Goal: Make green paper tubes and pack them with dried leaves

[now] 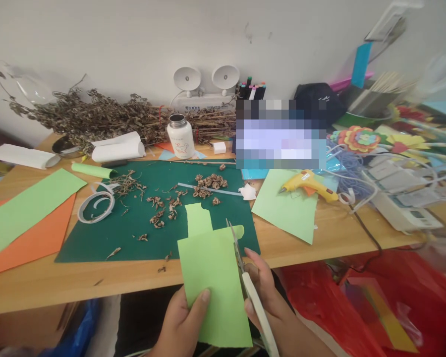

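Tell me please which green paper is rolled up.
The tube behind the white coil; the others, including the sheet in the left hand, are unrolled.

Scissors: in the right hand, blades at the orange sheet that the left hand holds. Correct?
Colour's wrong: the head view shows that the sheet is light green, not orange. The rest stands: scissors in the right hand, blades at the sheet, left hand holding it.

The green paper I am holding is hiding the fingers of my left hand; the bottom edge is cutting off my scissors; pixel squares are covering something; red plastic is blurring.
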The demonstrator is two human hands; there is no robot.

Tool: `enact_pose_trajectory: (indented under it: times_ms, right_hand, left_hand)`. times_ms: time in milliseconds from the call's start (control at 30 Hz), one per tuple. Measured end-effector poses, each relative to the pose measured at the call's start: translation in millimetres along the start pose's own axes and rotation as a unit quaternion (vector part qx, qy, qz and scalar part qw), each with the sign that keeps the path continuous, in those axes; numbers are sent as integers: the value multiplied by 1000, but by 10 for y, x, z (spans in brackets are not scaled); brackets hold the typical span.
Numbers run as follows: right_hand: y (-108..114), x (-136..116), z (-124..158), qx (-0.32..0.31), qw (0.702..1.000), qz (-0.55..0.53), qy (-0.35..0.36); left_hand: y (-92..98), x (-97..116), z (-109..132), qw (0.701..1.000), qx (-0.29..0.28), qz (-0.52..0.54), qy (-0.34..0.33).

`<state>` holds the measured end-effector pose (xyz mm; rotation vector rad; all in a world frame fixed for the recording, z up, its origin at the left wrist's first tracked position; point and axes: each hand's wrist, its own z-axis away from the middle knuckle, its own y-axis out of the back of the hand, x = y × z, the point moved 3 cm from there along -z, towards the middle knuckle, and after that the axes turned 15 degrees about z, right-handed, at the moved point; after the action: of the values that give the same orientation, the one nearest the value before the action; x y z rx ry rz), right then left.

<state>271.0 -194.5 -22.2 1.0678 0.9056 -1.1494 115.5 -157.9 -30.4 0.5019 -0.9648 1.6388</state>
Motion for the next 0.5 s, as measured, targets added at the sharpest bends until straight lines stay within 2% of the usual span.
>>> enact_pose_trajectory:
  times_ms: [133, 300, 367, 500]
  right_hand:
    - [-13, -15, -8, 0, 999, 31, 11]
    - [-55, -7, -25, 54, 998, 33, 23]
    - [-67, -8, -32, 54, 997, 38, 26]
    - [-20, -37, -33, 50, 997, 42, 43]
  left_hand:
    - [-17, -12, -8, 1000, -25, -2, -2]
    - [-40, 0, -20, 997, -64, -39, -23]
    - [-44, 0, -24, 995, -76, -48, -38]
    - [-12, -33, -27, 994, -70, -76, -34]
